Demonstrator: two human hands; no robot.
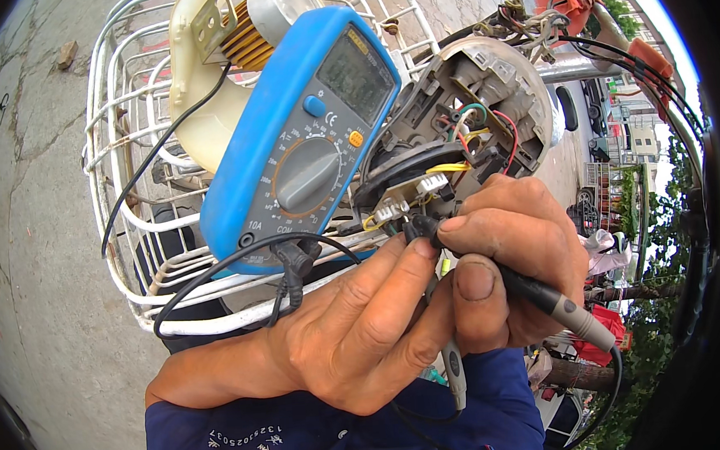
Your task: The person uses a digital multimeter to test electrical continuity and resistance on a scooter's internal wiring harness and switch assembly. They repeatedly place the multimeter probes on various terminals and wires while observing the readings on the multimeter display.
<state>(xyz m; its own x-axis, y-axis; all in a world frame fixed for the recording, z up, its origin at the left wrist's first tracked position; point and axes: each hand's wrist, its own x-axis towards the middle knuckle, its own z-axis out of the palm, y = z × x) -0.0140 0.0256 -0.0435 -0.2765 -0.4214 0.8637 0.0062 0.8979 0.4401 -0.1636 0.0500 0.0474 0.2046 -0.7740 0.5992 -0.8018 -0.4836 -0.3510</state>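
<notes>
My right hand (pixel 534 247) is closed around a black-and-grey test probe (pixel 559 308), its tip end held up at a small white plug connector (pixel 390 211). My left hand (pixel 358 324) is closed beside it, fingertips pressed together just below that connector. A second probe (pixel 454 376) runs down behind the left fingers, which seem to grip it; its tip is mostly hidden. Another white connector (pixel 433 186) with yellow wires sits above. A blue digital multimeter (pixel 311 174) leans in front of the hands, with black leads plugged in at its lower edge.
The multimeter rests on a white wire basket (pixel 116 149) that also carries a cream plastic part (pixel 191 87). An opened grey headlamp housing (pixel 491 77) with loose coloured wires stands at the right. Black cables (pixel 639 68) hang beyond it. Cracked pavement (pixel 26 163) lies to the left.
</notes>
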